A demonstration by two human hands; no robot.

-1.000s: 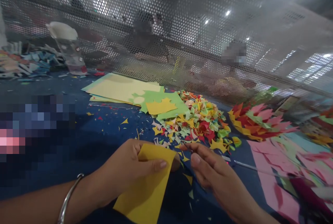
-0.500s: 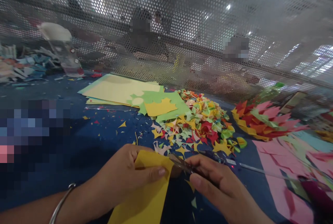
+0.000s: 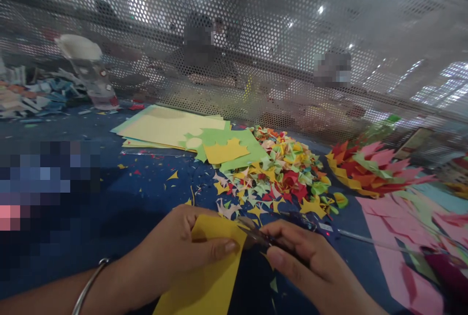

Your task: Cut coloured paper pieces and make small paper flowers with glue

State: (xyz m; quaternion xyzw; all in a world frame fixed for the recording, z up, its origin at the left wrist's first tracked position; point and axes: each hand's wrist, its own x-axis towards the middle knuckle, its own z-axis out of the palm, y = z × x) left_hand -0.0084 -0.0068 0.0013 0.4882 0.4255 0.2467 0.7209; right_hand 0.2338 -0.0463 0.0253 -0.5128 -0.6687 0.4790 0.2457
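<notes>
My left hand (image 3: pixel 183 246) pinches a long yellow piece of paper (image 3: pixel 212 281) near its top, thumb in front and fingers behind. My right hand (image 3: pixel 303 256) is closed around a small pair of scissors (image 3: pixel 256 236), whose handles are mostly hidden by my fingers. The blades point left and lie at the paper's upper right corner, slightly parted. Just beyond my hands spreads a heap of small cut paper pieces (image 3: pixel 288 168) in yellow, red, green and pink, several of them star-shaped.
Behind the heap's left side lies a stack of cream paper (image 3: pixel 164 127), overlapped by a notched green sheet (image 3: pixel 244 142). Layered red and orange paper petals (image 3: pixel 373 166) and pink sheets (image 3: pixel 387 237) are on the right. A plastic cup (image 3: pixel 91 76) stands far left before a perforated metal screen (image 3: pixel 256 51).
The scissor blades have opened a little at the paper's corner. Both hands keep nearly the same place, and the whole view has shifted very slightly.
</notes>
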